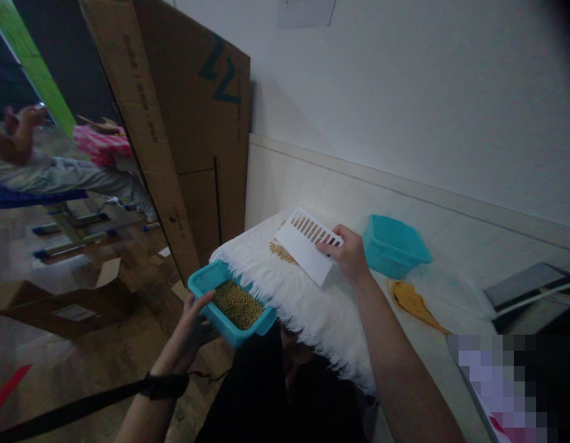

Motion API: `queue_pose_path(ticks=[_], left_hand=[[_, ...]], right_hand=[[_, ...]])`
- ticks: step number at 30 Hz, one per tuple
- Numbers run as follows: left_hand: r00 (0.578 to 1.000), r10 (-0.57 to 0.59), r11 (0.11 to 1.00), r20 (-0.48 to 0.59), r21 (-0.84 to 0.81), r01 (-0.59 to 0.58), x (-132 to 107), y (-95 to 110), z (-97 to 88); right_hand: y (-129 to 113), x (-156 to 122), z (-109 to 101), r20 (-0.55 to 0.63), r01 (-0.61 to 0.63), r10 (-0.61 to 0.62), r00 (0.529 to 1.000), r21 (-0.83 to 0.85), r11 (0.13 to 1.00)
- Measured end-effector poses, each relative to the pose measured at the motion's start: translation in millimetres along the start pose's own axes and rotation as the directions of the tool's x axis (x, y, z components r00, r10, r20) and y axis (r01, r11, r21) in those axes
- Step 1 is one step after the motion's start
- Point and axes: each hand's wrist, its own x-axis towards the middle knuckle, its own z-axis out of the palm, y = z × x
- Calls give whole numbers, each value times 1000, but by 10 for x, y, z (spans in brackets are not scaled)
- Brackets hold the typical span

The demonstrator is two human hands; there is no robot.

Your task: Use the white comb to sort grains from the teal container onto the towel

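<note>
My left hand [192, 326] grips the near-left side of a teal plastic bin [238, 335], its thumb over the rim. A layer of small yellow-green beans [238, 304] covers much of the bin's bottom. The bin is held at the fringed edge of a white cloth [248, 246]. My right hand [349, 255] is closed on the slotted end of a flat white plastic piece [307, 255], held tilted over the cloth. Beside that piece's left edge lies a small heap of tan beans [281, 251], partly hidden by it.
A second teal bin [395, 246] stands right of my right hand, near the wall. An orange-brown flat item [414, 301] lies beside a clear plastic lid [460, 289]. A tall cardboard box [206, 135] rises at the left. Beyond it a person [17, 147] sits.
</note>
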Motion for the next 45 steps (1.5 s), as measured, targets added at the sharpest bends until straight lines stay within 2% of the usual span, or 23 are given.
queue_pose_path(ticks=[2, 7, 12, 19, 45], left_hand=[[1000, -7, 1000, -2, 5, 7, -19, 1, 5], [999, -37, 999, 2, -7, 37, -61, -98, -20], [997, -82, 997, 5, 16, 82, -118, -192, 10], [996, -83, 996, 41, 27, 82, -133, -185, 27], [994, -94, 995, 61, 23, 93, -79, -224, -34]], right_hand=[[27, 20, -7, -6, 22, -22, 1000, -52, 998], [63, 37, -32, 78, 52, -47, 996, -58, 997], [89, 27, 17, 84, 2, 0, 996, -28, 1000], [31, -30, 177, 77, 17, -5, 997, -155, 988], [13, -38, 118, 124, 66, -46, 991, -159, 985]])
